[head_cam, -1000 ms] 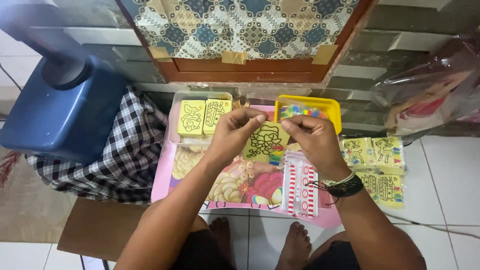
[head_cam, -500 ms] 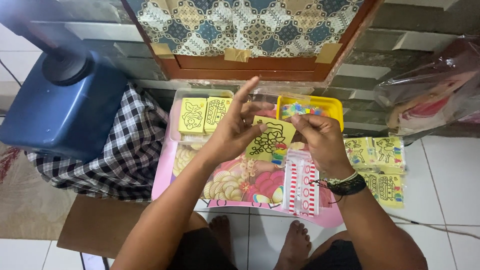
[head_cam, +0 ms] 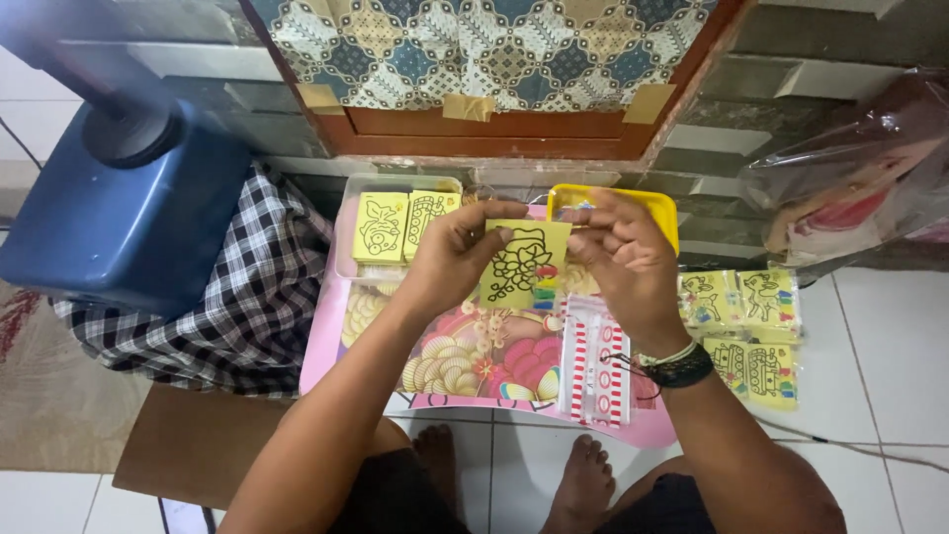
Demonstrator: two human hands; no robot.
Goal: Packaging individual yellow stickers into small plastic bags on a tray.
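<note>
Pinching a small yellow card printed with a black line drawing (head_cam: 522,262), the left hand (head_cam: 457,255) gripped its left edge while the right hand (head_cam: 623,259) closed its fingers at the top right corner. Beneath the grip lay a pink picture-printed tray (head_cam: 474,356); behind it a yellow plastic box (head_cam: 660,210); right of it, similar packaged yellow cards (head_cam: 743,321).

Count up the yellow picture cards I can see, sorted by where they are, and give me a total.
Held in the hands, left hand and right hand: 1 yellow card
In the clear tray: 2 showing, first and second
On the floor at right, in wrappers: 4 showing
Total: 7
</note>
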